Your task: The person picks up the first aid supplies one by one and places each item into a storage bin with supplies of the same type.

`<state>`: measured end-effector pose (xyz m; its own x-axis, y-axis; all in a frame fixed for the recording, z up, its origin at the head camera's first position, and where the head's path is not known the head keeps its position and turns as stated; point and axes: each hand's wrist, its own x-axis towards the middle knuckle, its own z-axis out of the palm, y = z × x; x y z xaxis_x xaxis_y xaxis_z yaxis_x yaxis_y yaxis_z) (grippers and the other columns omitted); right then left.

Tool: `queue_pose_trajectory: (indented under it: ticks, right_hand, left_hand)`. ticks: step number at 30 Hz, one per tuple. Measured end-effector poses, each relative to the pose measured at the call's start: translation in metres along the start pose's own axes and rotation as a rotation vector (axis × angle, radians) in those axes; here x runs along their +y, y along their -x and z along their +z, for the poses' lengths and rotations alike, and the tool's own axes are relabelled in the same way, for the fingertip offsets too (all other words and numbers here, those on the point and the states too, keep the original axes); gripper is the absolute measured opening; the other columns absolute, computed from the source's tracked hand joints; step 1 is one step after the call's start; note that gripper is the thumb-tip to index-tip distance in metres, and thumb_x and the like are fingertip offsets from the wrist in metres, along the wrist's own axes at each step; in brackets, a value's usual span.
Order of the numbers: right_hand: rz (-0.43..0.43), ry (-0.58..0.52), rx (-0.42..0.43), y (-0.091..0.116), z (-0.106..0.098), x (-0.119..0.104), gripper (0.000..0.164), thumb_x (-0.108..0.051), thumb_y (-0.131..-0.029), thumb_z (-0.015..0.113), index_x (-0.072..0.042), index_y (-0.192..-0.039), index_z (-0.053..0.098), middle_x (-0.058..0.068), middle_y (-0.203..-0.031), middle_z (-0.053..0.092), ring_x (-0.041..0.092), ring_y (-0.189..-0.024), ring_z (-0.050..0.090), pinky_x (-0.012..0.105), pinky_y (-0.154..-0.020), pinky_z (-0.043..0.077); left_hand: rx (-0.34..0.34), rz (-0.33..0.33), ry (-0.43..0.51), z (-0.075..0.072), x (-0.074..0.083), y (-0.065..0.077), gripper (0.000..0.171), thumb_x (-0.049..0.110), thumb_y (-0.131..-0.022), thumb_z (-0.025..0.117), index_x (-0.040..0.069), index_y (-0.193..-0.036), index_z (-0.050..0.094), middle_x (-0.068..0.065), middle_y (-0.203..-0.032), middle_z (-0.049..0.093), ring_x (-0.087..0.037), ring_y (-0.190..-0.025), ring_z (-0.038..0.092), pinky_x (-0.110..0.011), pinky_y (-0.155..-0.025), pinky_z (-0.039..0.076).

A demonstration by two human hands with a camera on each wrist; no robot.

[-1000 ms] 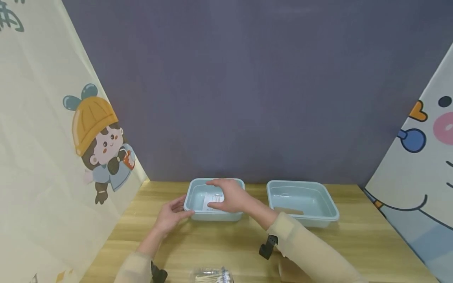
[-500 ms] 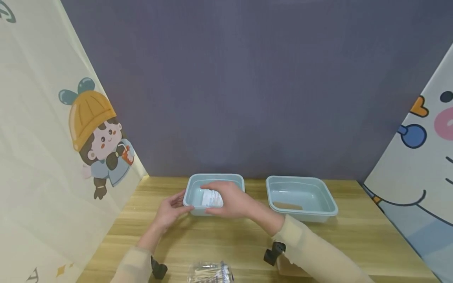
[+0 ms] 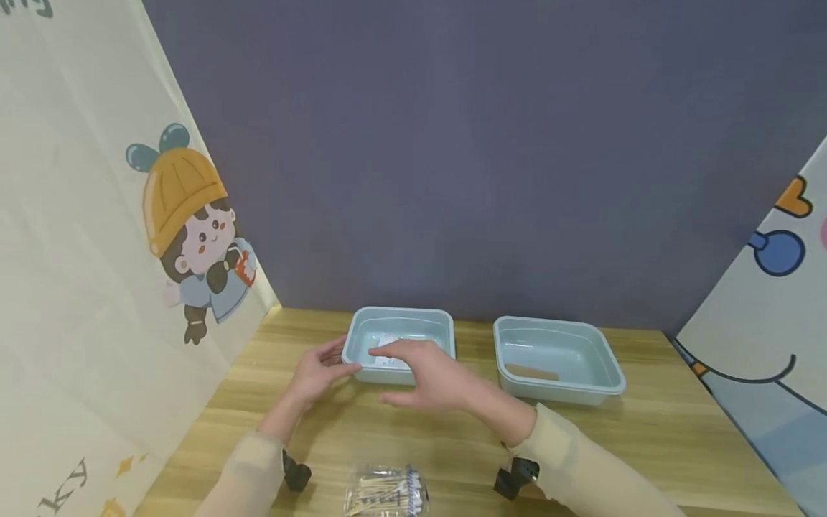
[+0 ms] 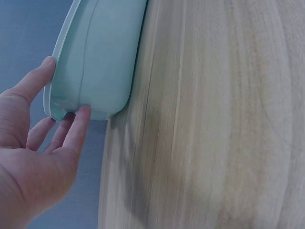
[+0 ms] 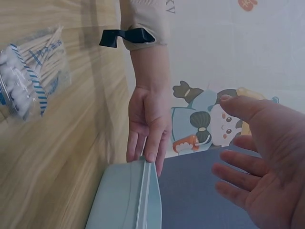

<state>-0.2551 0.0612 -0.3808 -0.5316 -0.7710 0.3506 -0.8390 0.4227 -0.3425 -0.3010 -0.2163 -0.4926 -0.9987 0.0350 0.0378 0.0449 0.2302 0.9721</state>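
My left hand (image 3: 316, 375) holds the near left corner of a pale blue plastic bin (image 3: 407, 376), thumb at the rim and fingertips against the wall in the left wrist view. Inside that bin lies a white printed packet (image 3: 385, 352), partly covered by my right hand in the head view. My right hand (image 3: 434, 379) hovers in front of the bin's near right side, with nothing between its parted thumb and fingers. On the table nearer to me lies a clear bag of cotton swabs (image 3: 385, 492).
A second pale blue bin (image 3: 568, 391) stands to the right, with a flat brown piece (image 3: 532, 372) inside. Both bins stand on the wooden table (image 3: 452, 445) near a dark back wall (image 3: 426, 158). Printed sheets hang at the left and right.
My right hand has drawn back from over the left bin toward me, its thumb and fingers spreading wider. My left hand stays at the bin's corner. More of the swab bag shows now.
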Motion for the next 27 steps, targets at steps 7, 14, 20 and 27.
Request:
queue_pose_trajectory:
  ticks: [7,14,20,27]
  right_hand:
    - [-0.004,0.005,0.028,0.011,-0.01,-0.003,0.067,-0.033,-0.089,0.087,-0.011,-0.147,0.062,0.004,-0.146,0.069,0.022,-0.135,0.066,0.04,-0.118,0.052]
    - [-0.044,-0.015,0.01,0.016,-0.006,-0.006,0.068,-0.031,-0.089,0.087,-0.008,-0.147,0.061,0.007,-0.146,0.068,0.024,-0.136,0.066,0.042,-0.119,0.052]
    - [-0.031,-0.029,-0.08,0.026,0.011,-0.014,0.07,-0.032,-0.089,0.086,-0.007,-0.149,0.059,0.006,-0.147,0.067,0.022,-0.136,0.065,0.037,-0.119,0.051]
    - [-0.018,-0.054,-0.185,0.037,0.035,-0.031,0.07,-0.035,-0.092,0.083,-0.009,-0.152,0.056,0.007,-0.151,0.064,0.021,-0.14,0.062,0.036,-0.121,0.049]
  left_hand:
    - [-0.035,0.065,-0.025,0.004,0.019,-0.029,0.08,0.012,-0.087,0.088,0.004,-0.156,0.051,-0.028,-0.149,0.061,-0.045,-0.133,0.064,-0.038,-0.103,0.063]
    - [-0.036,0.052,-0.018,0.001,0.027,-0.034,0.081,0.008,-0.087,0.087,0.0,-0.157,0.048,-0.03,-0.151,0.058,-0.047,-0.135,0.062,-0.037,-0.102,0.062]
    - [-0.039,0.044,-0.012,0.0,0.017,-0.023,0.08,0.01,-0.087,0.088,0.0,-0.156,0.049,-0.03,-0.149,0.059,-0.047,-0.134,0.063,-0.035,-0.101,0.063]
    - [0.0,0.008,-0.009,-0.003,0.001,-0.002,0.08,0.009,-0.086,0.088,0.001,-0.156,0.05,-0.03,-0.148,0.061,-0.047,-0.132,0.064,-0.035,-0.101,0.063]
